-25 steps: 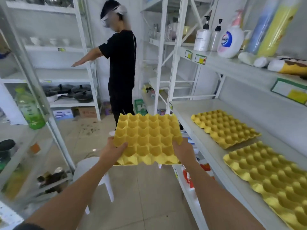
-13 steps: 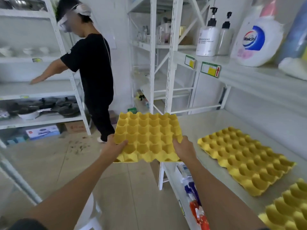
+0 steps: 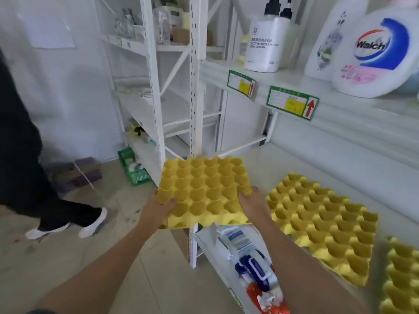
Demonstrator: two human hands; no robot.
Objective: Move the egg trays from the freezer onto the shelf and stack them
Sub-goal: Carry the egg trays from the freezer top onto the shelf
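Over the last second the view had swung right and drawn in on the white metal shelf (image 3: 260,168), so the yellow moulded-pulp egg tray (image 3: 204,191) carried in both hands now hung over the shelf's near left corner rather than out over the floor. By my judgement that put the carry nearly done, with only the set-down and stacking left. The left hand (image 3: 158,207) gripped the tray's near left edge, thumb hooked into a cup; the right hand (image 3: 251,200) clamped the near right edge, fingers curled over the rim. The tray was held cups upward and roughly level, its long axis running left to right across the view, far edge pointing toward the shelf's upright post. A second yellow egg tray (image 3: 324,225) already lay on the shelf just beside it to the right, angled slightly, and part of a third yellow tray (image 3: 401,279) showed at the frame's edge.
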